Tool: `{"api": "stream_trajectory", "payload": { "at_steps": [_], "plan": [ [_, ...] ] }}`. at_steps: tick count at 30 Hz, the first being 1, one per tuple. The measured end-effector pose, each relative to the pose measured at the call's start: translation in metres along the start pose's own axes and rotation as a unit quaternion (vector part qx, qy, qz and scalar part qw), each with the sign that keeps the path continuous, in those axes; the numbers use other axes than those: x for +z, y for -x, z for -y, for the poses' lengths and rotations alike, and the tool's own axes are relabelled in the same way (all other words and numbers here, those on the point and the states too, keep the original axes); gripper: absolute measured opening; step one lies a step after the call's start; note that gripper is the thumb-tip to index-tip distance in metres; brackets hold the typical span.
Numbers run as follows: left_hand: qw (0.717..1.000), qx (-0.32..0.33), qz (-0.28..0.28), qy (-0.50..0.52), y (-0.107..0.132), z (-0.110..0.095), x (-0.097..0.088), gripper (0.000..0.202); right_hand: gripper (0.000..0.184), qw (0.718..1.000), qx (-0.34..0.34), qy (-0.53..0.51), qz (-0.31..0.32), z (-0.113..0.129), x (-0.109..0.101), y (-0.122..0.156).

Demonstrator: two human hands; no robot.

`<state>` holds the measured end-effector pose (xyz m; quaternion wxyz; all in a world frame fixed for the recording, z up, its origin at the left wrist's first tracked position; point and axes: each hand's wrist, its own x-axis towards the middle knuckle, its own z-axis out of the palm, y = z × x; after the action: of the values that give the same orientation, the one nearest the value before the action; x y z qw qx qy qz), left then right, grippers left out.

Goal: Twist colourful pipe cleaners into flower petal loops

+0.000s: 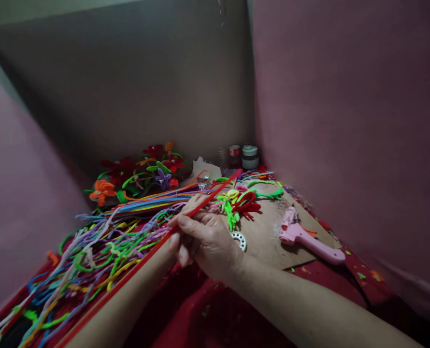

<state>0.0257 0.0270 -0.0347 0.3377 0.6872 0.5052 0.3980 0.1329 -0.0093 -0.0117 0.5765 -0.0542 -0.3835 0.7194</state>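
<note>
A long red pipe cleaner [144,265] runs slantwise from the lower left, over my left forearm, up past both hands. My right hand [215,241] is closed on it, with thumb and forefinger pinching near its middle. Just behind, my left hand [196,203] has its fingers around the same pipe cleaner, partly hidden by the right hand. Beyond the hands, a bundle of red pipe cleaner loops [247,207] lies on a brown board [265,241], beside bright green bent pieces [232,217]. A white ring with holes [239,240] sits close to my right wrist.
A pink glue gun [309,241] rests on the board's right, its cord trailing down. Many coloured pipe cleaners [121,251] cover the left side. Pipe cleaner flowers [102,192] stand at the back left. A lidded jar [250,157] is by the back corner, between pink side walls [345,121].
</note>
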Motion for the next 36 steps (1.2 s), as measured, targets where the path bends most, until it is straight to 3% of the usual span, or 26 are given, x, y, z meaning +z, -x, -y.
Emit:
{"api": "stream_trajectory", "payload": {
  "at_steps": [3,5,9,12,15,19,22,29,36],
  "plan": [
    [0.993,0.107,0.011,-0.048,0.004,0.006,0.018,0.024,0.023,0.982,0.093,-0.111,0.117,0.002,-0.001,0.003],
    [0.979,0.173,0.025,-0.103,-0.009,-0.003,0.041,0.019,0.022,0.97,0.122,-0.144,0.155,0.005,-0.009,0.002],
    [0.962,0.209,0.07,-0.164,-0.056,-0.034,0.095,0.008,0.02,0.964,0.125,-0.163,0.167,0.01,-0.03,-0.004],
    [0.934,0.245,0.096,-0.24,-0.078,-0.04,0.112,0.004,0.021,0.961,0.145,-0.159,0.174,0.007,-0.038,-0.008],
    [0.914,0.265,0.098,-0.289,-0.083,-0.031,0.107,0.008,0.02,0.96,0.166,-0.145,0.173,0.002,-0.04,-0.008],
    [0.954,0.219,0.097,-0.182,-0.085,-0.018,0.093,0.013,0.02,0.96,0.176,-0.129,0.174,-0.003,-0.041,-0.008],
    [0.967,0.198,0.104,-0.124,-0.085,-0.016,0.088,0.016,0.021,0.959,0.175,-0.114,0.19,-0.007,-0.041,-0.008],
    [0.938,0.208,0.125,-0.246,-0.081,-0.021,0.09,0.011,0.021,0.961,0.17,-0.096,0.197,-0.006,-0.038,-0.005],
    [0.959,0.198,0.072,-0.192,-0.087,-0.02,0.089,0.019,0.018,0.966,0.186,-0.064,0.17,0.001,-0.035,-0.005]
  ]
}}
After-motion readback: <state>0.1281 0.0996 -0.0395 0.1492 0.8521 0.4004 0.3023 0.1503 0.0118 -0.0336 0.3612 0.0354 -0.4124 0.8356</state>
